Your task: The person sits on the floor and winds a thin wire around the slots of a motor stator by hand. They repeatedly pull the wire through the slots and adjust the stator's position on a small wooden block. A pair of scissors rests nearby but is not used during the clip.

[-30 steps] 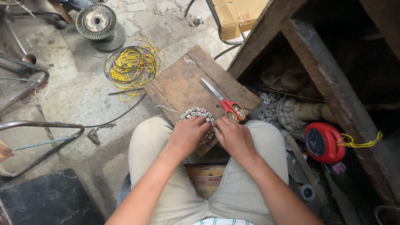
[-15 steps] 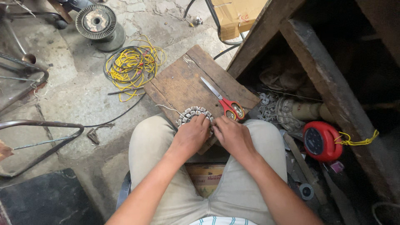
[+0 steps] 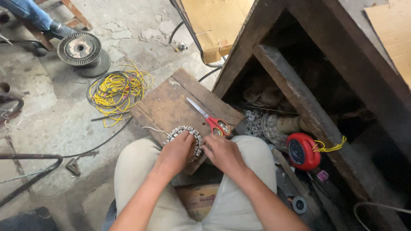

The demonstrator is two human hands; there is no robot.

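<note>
A ring-shaped metal stator core (image 3: 185, 131) with toothed slots lies on the near end of a worn wooden board (image 3: 171, 105) between my knees. My left hand (image 3: 175, 155) lies over the ring and grips it from the near side. My right hand (image 3: 222, 154) rests beside it on the right, fingertips touching the ring's edge. A thin white wire (image 3: 152, 128) trails from the ring to the left. Red-handled scissors (image 3: 209, 120) lie closed on the board just beyond my right hand.
A coil of yellow and black wire (image 3: 115, 90) lies on the concrete floor at left, with a metal spool (image 3: 81, 50) behind it. A red round tool (image 3: 303, 151) with yellow cord sits at right under a dark wooden frame (image 3: 295, 85). A cardboard sheet (image 3: 216, 21) leans at the back.
Both hands stay on the ring, with only small shifts of the fingers. The camera view has tilted slightly.
</note>
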